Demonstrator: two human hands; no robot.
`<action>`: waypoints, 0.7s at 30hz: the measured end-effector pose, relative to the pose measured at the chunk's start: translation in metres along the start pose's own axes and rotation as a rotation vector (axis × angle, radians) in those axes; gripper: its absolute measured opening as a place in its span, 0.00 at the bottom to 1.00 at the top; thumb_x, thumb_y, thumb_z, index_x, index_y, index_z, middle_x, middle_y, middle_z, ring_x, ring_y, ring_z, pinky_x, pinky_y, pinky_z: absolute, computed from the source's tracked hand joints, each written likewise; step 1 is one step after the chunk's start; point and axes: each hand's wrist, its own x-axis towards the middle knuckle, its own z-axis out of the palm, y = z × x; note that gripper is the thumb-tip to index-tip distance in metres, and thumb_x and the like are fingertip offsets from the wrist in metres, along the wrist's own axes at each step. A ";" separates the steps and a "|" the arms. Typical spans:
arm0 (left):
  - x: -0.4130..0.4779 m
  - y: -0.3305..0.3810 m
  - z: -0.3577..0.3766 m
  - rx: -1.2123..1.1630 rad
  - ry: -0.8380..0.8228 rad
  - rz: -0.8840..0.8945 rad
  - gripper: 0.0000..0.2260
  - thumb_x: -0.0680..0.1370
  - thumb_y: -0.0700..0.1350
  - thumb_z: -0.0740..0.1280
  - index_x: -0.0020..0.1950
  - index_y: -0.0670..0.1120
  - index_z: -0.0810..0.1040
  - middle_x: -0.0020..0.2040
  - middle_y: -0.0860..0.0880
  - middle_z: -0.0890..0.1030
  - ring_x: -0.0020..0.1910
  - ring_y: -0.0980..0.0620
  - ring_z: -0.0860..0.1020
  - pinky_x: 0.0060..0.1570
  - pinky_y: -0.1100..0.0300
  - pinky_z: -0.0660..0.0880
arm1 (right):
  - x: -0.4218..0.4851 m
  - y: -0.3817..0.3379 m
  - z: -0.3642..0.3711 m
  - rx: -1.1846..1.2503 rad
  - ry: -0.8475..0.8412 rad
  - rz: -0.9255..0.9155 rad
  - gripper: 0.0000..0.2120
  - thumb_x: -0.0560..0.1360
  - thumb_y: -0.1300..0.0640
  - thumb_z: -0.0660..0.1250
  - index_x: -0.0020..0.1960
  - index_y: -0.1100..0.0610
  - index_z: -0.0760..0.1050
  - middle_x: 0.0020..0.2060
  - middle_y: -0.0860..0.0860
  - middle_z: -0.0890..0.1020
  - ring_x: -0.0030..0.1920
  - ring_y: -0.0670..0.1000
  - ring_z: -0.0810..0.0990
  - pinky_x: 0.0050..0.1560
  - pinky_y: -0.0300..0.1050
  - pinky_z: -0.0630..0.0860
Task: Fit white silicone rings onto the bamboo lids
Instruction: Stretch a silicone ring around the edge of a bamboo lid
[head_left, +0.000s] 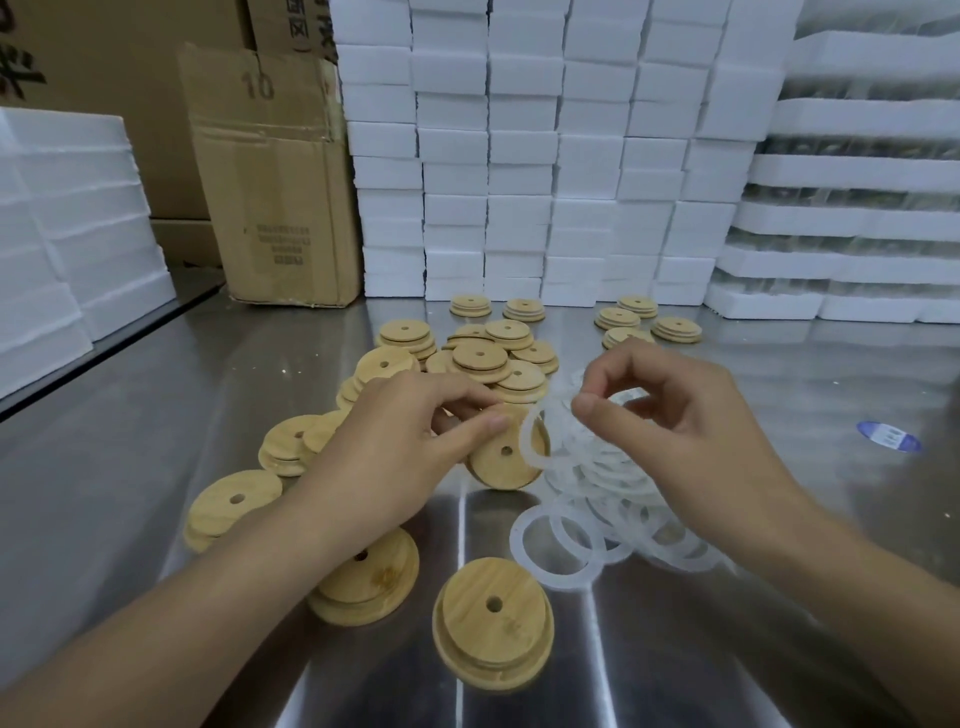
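Stray lid (493, 618), ring heap (621, 493), foam stacks (519, 156) behind

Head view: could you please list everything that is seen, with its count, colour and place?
table: one, grey steel, below all.
lids: many, tan, heaped centre and left.
held lid: one, tan, on edge, centre.
rings: a pile, white, right of centre.
held ring: one, white, at held lid's rim.
foam blocks: many, white, stacked behind and left.
cartons: several, brown, back left.
label: one, blue, table right.
left hand: grips held lid.
right hand: pinches held ring.
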 end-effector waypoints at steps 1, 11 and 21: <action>0.000 -0.001 0.001 -0.017 -0.016 -0.009 0.08 0.81 0.54 0.73 0.59 0.61 0.87 0.45 0.64 0.86 0.46 0.62 0.83 0.42 0.69 0.77 | -0.001 0.000 0.002 -0.002 -0.024 0.016 0.04 0.76 0.54 0.72 0.43 0.51 0.81 0.44 0.47 0.84 0.48 0.47 0.83 0.49 0.37 0.76; 0.000 0.005 0.004 -0.142 -0.066 -0.051 0.11 0.86 0.49 0.66 0.60 0.60 0.88 0.43 0.54 0.87 0.45 0.55 0.85 0.43 0.54 0.85 | -0.001 0.015 0.008 -0.096 -0.021 0.119 0.04 0.77 0.55 0.77 0.44 0.49 0.83 0.46 0.44 0.88 0.49 0.46 0.87 0.54 0.56 0.84; -0.008 0.014 0.008 0.033 -0.026 0.070 0.11 0.80 0.52 0.75 0.60 0.66 0.85 0.45 0.74 0.82 0.46 0.66 0.83 0.42 0.72 0.77 | -0.002 0.016 0.010 -0.060 -0.011 0.117 0.03 0.77 0.55 0.78 0.45 0.50 0.85 0.43 0.45 0.88 0.48 0.47 0.88 0.51 0.54 0.85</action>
